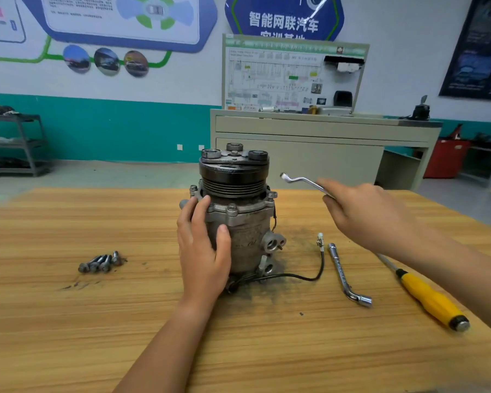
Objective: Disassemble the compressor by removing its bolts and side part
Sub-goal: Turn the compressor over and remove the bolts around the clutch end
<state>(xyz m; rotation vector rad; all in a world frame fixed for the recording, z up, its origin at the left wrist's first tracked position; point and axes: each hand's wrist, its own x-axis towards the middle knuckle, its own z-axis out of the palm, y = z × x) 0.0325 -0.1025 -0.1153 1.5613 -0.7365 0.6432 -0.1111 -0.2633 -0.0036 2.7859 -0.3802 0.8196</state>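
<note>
The wall [403,38] is white on top, with a wide teal band [111,129] along the bottom. A big blue and white sign [119,21] hangs high on the left, and three round pictures [106,61] sit under it on a green line. A blue sign with white Chinese words [284,21] is in the middle. Below it a board with a wiring chart [292,75] stands on a grey cabinet [309,163]. A dark poster [479,49] hangs on the right, with a red box [445,160] low down near it. A grey metal shelf [14,143] stands on the left. The floor [97,174] is pale grey. The bench [68,321] is light striped wood.
</note>
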